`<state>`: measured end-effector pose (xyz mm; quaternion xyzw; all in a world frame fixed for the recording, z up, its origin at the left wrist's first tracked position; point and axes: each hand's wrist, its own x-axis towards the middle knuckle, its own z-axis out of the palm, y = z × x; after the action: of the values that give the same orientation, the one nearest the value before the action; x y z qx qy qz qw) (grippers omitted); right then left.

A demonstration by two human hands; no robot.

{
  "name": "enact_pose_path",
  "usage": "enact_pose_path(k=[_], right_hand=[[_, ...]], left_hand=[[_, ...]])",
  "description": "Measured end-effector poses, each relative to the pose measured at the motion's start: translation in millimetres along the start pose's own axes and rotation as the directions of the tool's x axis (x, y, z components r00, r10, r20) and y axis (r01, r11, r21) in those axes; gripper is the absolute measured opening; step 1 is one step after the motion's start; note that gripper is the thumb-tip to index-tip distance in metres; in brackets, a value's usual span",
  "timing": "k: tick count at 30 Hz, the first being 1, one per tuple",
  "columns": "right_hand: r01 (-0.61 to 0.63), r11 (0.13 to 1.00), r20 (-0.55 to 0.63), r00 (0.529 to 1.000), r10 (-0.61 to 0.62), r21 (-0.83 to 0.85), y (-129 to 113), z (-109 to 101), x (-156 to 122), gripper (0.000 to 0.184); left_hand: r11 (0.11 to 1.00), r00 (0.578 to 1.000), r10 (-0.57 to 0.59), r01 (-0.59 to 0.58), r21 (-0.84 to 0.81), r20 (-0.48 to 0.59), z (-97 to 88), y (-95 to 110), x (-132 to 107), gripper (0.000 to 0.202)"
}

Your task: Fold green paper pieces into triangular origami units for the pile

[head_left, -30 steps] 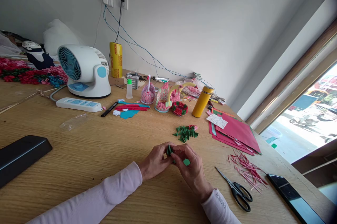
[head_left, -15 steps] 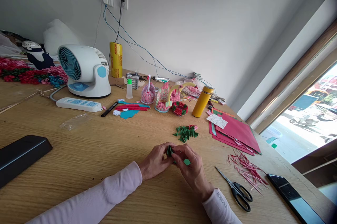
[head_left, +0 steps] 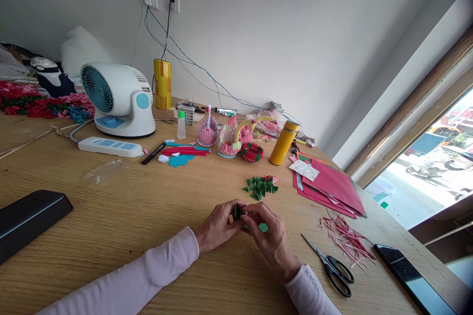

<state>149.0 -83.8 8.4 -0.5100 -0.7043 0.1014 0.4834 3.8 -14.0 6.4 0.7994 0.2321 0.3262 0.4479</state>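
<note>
My left hand [head_left: 220,225] and my right hand [head_left: 266,230] meet over the table, fingertips closed around a small folded piece of dark green paper [head_left: 237,211]. The piece stands pointed end up between them. Beneath my right hand, partly covered by it, lies lighter green paper [head_left: 262,227]. Just beyond my hands is a pile of folded green paper triangles [head_left: 260,187] with a bit of pink at its edge. Scissors [head_left: 334,268] with black handles rest to the right of my right wrist.
Pink paper strips [head_left: 349,240] and a phone [head_left: 410,275] lie at right, below stacked red paper sheets [head_left: 338,184]. A yellow flask [head_left: 284,143] stands behind, beside a red-green paper ring [head_left: 252,153] and paper swans [head_left: 229,140]. At left are a fan [head_left: 123,100], a power strip [head_left: 111,147] and a black case [head_left: 35,221].
The folded green piece has turned slightly between my fingers and looks narrower. Both hands stay in nearly the same place.
</note>
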Motion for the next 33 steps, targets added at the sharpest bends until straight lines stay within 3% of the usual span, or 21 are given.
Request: enact_pose_path(k=[18, 24, 33], right_hand=[[0.006, 0.999, -0.034, 0.999, -0.007, -0.033, -8.7, -0.8, 1.6, 0.018], [0.01, 0.999, -0.037, 0.999, -0.011, -0.043, -5.4, -0.2, 1.1, 0.016], [-0.084, 0.994, -0.108, 0.991, 0.076, -0.075, 0.5, 0.6, 2.3, 0.015]], left_hand=[[0.978, 0.995, 0.043, -0.024, 0.207, -0.088, 1.3, -9.1, -0.9, 0.018], [0.973, 0.997, 0.047, -0.032, 0.229, -0.06, 1.9, -5.5, -2.2, 0.02], [0.966, 0.999, 0.022, -0.011, 0.258, -0.038, 1.4, -6.3, -1.8, 0.023]])
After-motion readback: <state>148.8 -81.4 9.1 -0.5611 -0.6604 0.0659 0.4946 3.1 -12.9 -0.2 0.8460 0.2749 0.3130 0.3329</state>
